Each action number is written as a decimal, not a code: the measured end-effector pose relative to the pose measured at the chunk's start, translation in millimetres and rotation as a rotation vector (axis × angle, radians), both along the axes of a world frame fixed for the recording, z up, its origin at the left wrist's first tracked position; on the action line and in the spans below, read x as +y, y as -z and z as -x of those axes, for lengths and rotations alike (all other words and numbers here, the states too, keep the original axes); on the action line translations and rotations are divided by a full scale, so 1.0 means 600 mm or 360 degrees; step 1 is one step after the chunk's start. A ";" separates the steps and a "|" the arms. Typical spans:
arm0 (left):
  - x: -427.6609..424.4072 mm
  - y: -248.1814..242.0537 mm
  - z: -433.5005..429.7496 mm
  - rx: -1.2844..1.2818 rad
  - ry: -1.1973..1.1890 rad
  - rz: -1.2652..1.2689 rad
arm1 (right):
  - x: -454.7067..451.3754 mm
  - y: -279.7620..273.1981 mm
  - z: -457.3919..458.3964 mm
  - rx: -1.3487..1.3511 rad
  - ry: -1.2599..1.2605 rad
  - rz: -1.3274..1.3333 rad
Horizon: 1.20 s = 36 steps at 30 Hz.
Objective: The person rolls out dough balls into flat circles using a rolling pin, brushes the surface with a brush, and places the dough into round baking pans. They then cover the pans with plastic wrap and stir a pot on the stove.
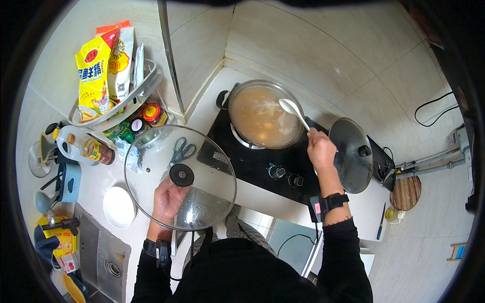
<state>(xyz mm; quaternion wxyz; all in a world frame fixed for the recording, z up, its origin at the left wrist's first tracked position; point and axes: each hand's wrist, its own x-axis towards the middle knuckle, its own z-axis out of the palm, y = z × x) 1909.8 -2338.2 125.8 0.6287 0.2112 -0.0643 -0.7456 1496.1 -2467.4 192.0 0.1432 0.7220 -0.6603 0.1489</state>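
A wide metal pot (pixel 265 81) of cloudy brownish soup with pale lumps stands on the black gas hob (pixel 242 164). My right hand (pixel 320 149) grips the handle of a white spoon (pixel 290 106), whose bowl is over the soup near the pot's right side. At the lower left, my left hand (pixel 170 199) is seen through a round glass lid (pixel 208 151) with a black knob; the fingers are at the knob and hold the lid up over the counter's edge. A second glass lid (pixel 350 163) with a black knob leans beside the hob on the right.
Left of the raised lid are a white bowl (pixel 119 207), a sauce bottle (pixel 99 150) and a steel sink (pixel 104 242). Seasoning bags (pixel 93 75) fill a corner rack (pixel 113 111). A knife (pixel 381 223) lies at the right counter edge, near a round wooden board (pixel 406 193).
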 end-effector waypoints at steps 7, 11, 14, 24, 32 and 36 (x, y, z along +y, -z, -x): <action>0.004 0.005 -0.007 0.0105 0.0027 0.0011 | -0.066 0.017 0.001 0.0366 0.0005 -0.0039; 0.007 0.009 -0.013 0.0077 0.0015 0.0017 | -0.067 0.015 -0.001 0.0307 0.0118 -0.0254; 0.008 0.011 -0.017 0.0107 0.0020 0.0015 | -0.050 -0.004 0.000 0.0270 0.0195 -0.0430; 0.006 0.007 -0.018 0.0121 -0.0002 -0.0004 | -0.037 -0.081 -0.008 -0.0108 0.0346 -0.1014; 0.010 0.000 -0.014 0.0013 -0.0049 -0.0019 | -0.053 -0.042 -0.014 -0.0862 0.0164 -0.1256; 0.010 0.000 -0.019 0.0105 -0.0003 0.0035 | -0.043 -0.013 -0.032 -0.1683 0.0354 -0.1457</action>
